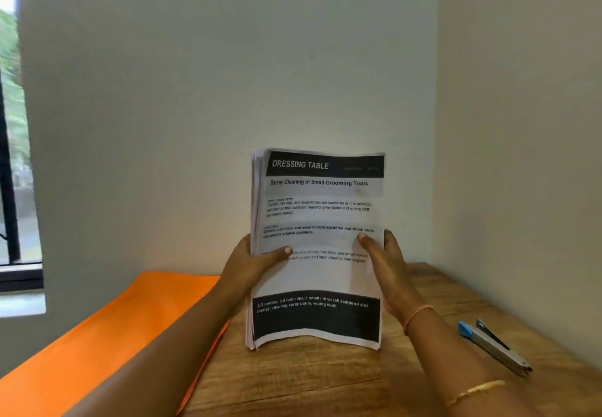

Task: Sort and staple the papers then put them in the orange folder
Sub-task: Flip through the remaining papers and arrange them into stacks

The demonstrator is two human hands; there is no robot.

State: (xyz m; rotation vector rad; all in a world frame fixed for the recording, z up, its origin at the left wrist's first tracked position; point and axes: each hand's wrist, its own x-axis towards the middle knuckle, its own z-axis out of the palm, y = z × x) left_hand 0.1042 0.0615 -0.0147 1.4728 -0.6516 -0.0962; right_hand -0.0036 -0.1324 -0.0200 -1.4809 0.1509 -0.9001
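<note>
— Both hands on that thick stack of printed white papers [317, 214]?
— Yes. It stands upright, bottom edge on the brown wooden table [325, 381]. The left hand [257, 263] clasps its left edge and the right hand [387, 263] its right edge, thumbs pressed on its front, fingers curled behind.
— And the flat orange folder [114, 328]?
— Lying on the table, to the left beside the stack. The silver stapler with a blue end [495, 346] lies well to the right, untouched.
</note>
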